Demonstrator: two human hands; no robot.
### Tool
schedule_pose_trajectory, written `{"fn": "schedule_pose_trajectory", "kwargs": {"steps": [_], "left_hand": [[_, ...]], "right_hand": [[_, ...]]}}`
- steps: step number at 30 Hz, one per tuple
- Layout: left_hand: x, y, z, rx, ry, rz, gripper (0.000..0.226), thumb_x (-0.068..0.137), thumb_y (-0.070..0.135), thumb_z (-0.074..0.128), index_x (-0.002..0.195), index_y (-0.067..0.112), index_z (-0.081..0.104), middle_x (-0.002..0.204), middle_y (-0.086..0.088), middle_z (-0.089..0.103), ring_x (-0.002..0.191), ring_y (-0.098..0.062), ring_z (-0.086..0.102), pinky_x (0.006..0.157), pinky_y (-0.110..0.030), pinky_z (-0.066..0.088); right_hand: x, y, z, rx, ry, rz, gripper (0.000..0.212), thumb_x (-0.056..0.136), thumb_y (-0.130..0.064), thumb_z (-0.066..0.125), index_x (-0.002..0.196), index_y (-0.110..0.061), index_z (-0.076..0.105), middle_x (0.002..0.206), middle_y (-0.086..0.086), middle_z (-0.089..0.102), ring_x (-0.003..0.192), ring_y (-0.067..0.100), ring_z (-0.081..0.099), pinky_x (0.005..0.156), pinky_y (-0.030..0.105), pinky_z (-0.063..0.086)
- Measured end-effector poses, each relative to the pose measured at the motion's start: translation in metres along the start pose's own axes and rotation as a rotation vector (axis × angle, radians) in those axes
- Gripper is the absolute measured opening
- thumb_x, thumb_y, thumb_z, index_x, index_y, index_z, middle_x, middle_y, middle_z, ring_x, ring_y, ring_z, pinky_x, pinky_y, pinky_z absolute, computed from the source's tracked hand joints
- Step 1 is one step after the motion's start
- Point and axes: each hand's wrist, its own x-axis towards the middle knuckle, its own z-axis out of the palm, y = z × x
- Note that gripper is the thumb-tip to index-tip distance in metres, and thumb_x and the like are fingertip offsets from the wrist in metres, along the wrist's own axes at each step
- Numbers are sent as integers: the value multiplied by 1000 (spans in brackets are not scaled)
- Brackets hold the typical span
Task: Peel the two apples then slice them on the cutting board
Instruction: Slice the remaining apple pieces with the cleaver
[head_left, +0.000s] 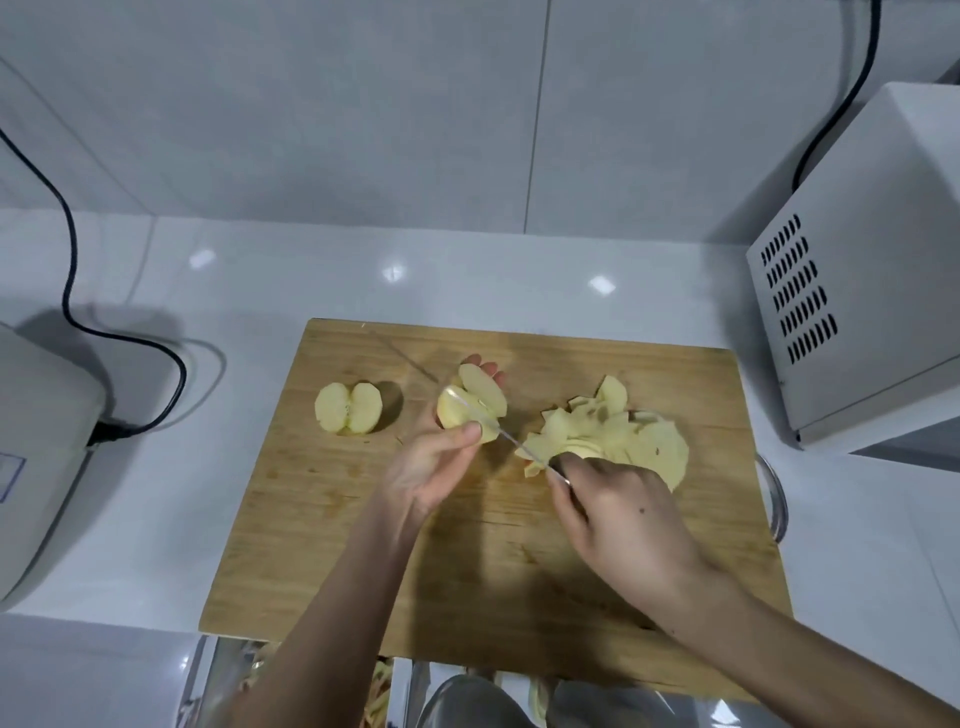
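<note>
Right grip (618, 512) around knife (498, 428), left grip (431, 470) around apple half (475, 402); slices (623, 436), white appliance (878, 291) beside.

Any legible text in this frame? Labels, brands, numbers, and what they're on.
No text can be read.
Grey appliance, left edge: a faint blue outlined mark, too blurred to read.
White appliance, right: vent slots only, no lettering visible.
Cutting board: no markings visible.
</note>
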Motion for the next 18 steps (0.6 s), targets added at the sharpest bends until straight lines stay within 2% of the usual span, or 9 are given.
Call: {"fn": "schedule_pose_trajectory", "kwargs": {"steps": [3, 6, 11, 13, 16, 18], "left_hand": [[-3, -3, 1, 9, -10, 32, 61, 30, 3, 96, 87, 9, 76, 88, -8, 73, 87, -18, 70, 76, -29, 56], [-3, -5, 0, -12, -13, 22, 68, 35, 1, 94, 98, 5, 71, 96, -12, 72, 94, -21, 69, 79, -31, 55], [-6, -8, -2, -23, -23, -8, 53, 40, 4, 94, 89, 6, 75, 86, -9, 73, 85, -19, 70, 76, -30, 56], [-6, -7, -1, -55, -10, -18, 58, 36, 1, 95, 91, 4, 75, 88, -10, 72, 86, -20, 70, 75, -30, 56], [-7, -5, 3, -2, -10, -8, 78, 37, 4, 95, 109, 6, 65, 99, -10, 71, 99, -20, 67, 83, -31, 55], [-8, -3, 1, 31, -4, -1, 87, 33, 8, 97, 113, 10, 62, 101, -10, 71, 100, -21, 66, 87, -31, 54]], "right_hand": [[-4, 2, 7, -52, 26, -24, 16, 67, -5, 77, 77, -7, 66, 47, 0, 50, 33, 18, 46, 29, 25, 36], [-5, 3, 10, -59, 37, -26, 19, 64, -5, 79, 79, -6, 67, 47, 1, 50, 32, 19, 45, 29, 25, 35], [-5, 1, 15, -94, 35, -24, 19, 62, -5, 80, 76, -6, 67, 46, 2, 50, 32, 19, 45, 29, 26, 36], [-4, 1, 15, -96, 31, -15, 20, 61, -5, 80, 74, -6, 66, 46, 2, 51, 32, 20, 46, 28, 26, 37], [-2, 2, 14, -70, 29, -9, 23, 59, -3, 82, 73, -6, 64, 41, 0, 46, 29, 19, 42, 29, 23, 30], [0, 3, 12, -68, 30, -20, 23, 59, -4, 83, 73, -6, 64, 39, -1, 44, 27, 17, 39, 29, 22, 25]]}}
